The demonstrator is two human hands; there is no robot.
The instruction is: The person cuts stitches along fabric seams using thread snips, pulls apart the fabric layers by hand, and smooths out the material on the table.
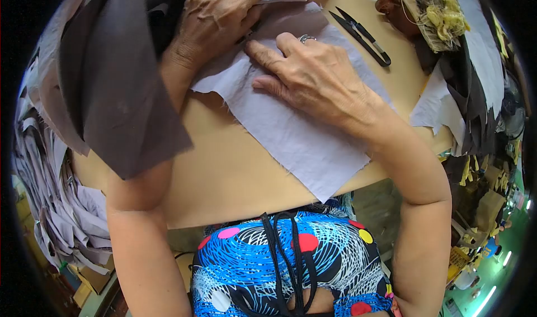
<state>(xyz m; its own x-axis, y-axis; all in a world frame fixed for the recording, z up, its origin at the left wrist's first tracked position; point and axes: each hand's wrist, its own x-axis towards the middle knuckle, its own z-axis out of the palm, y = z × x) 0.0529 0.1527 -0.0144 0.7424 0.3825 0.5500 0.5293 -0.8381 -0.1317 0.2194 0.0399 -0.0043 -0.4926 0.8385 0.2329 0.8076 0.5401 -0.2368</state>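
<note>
A pale grey-lavender fabric piece [302,129] with frayed edges lies on the tabletop, one corner reaching past the near edge. My left hand [218,18] is at its far left part, fingers curled together over the cloth; the fingertips are partly hidden. My right hand [313,76] rests on top of the same piece, index finger and thumb stretched out and apart, pressing near a fold. Both hands wear a ring. Black thread snips [362,36] lie to the right of the fabric, blades pointing away from me.
Dark brown fabric [120,88] hangs over my left forearm. Stacked grey fabric pieces [61,194] hang at the left. On the right are a tangle of yellow threads [444,18] and more fabric scraps [439,102]. The tan table [212,177] has a curved near edge by my body.
</note>
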